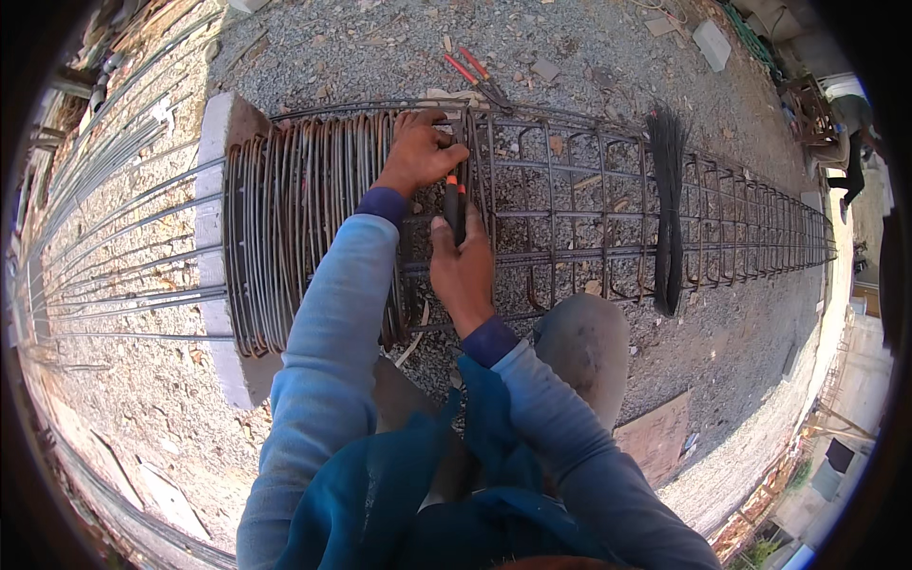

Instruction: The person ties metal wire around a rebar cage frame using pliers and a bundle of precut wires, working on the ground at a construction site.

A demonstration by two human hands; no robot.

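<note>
My right hand is closed around the black, orange-banded handles of a hand tool, likely tying nippers. The tool points away from me, and its jaws cannot be made out. Just beyond it my left hand rests at the far top edge of a rebar cage, fingers curled over the bars. Whatever lies beneath those fingers is hidden. Left of both hands, rusty rebar stirrups stand packed close together on the long bars. To the right the stirrups are spaced apart.
A bundle of black tie wire hangs across the cage. Red-handled cutters lie at its far side. A concrete block sits under the long bars at left. A person is at far right. Gravel surrounds the cage.
</note>
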